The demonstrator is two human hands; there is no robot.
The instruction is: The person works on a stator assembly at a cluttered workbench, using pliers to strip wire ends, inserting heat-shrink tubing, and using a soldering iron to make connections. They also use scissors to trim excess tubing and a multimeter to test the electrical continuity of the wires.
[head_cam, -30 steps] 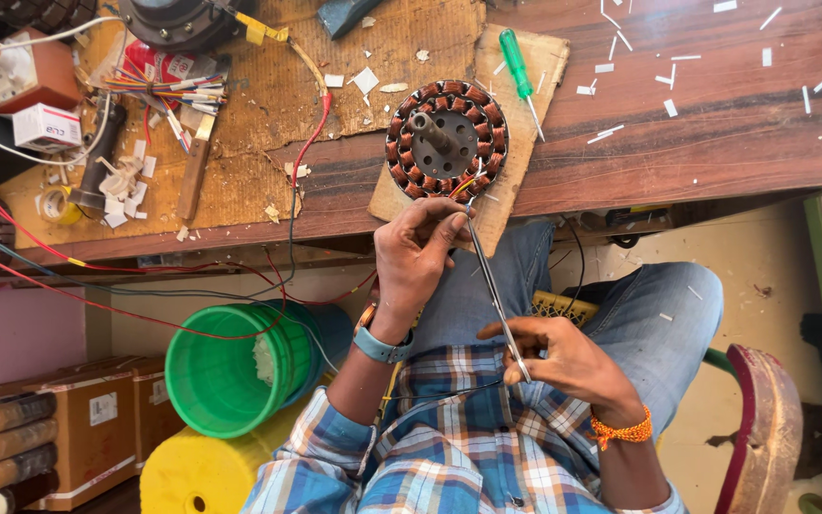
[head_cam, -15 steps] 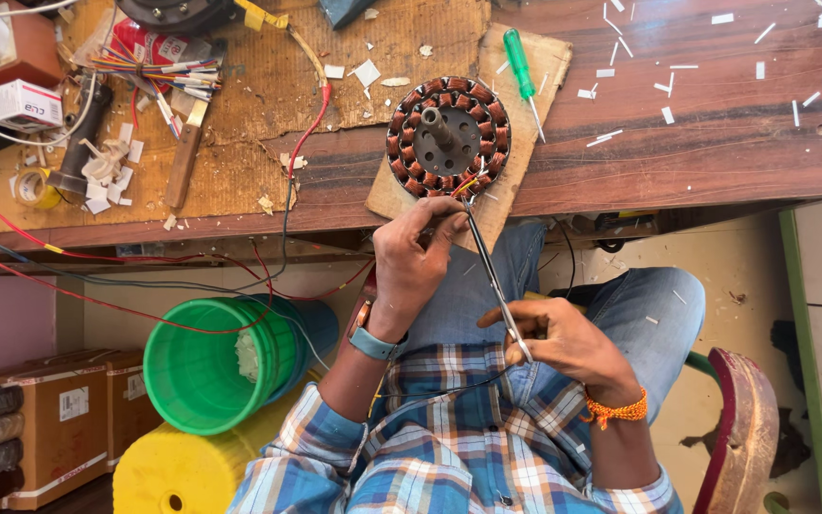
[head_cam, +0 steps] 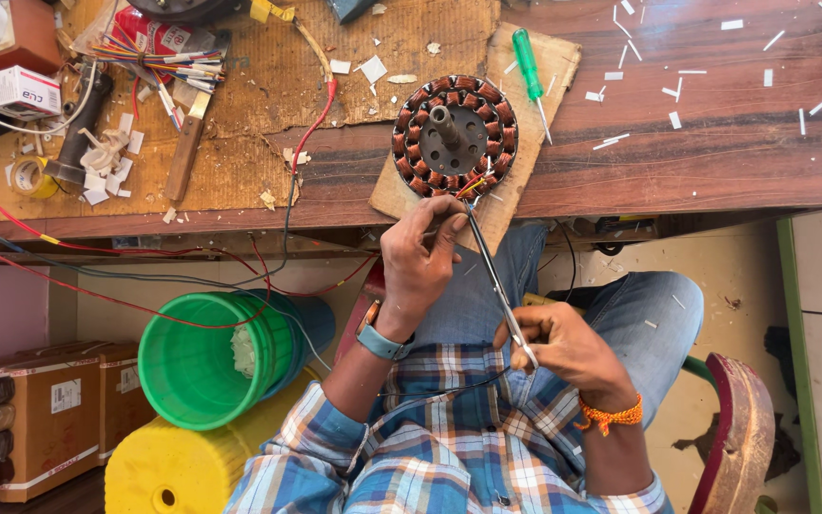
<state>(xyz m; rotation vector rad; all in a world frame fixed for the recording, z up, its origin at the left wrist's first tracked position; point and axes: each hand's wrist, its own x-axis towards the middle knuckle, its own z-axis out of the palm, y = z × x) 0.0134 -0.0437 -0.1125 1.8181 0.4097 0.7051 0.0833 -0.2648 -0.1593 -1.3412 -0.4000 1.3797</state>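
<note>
A round motor stator with copper windings lies on a wooden board at the bench's near edge. My left hand pinches thin wire leads coming off the stator's near rim. My right hand, with an orange thread at the wrist, grips the lower end of a long thin metal tool whose tip reaches up to those leads beside the left fingers. A green-handled screwdriver rests on the board just right of the stator.
The wooden bench carries paper scraps, a wood-handled knife, coloured wires, a tape roll and a small white box. Below left stand a green bucket, a yellow drum and cardboard boxes. A wooden stool is at right.
The view has shifted slightly. My right hand has drawn a little nearer to my body along the tool; my left hand stays pinched at the stator's rim.
</note>
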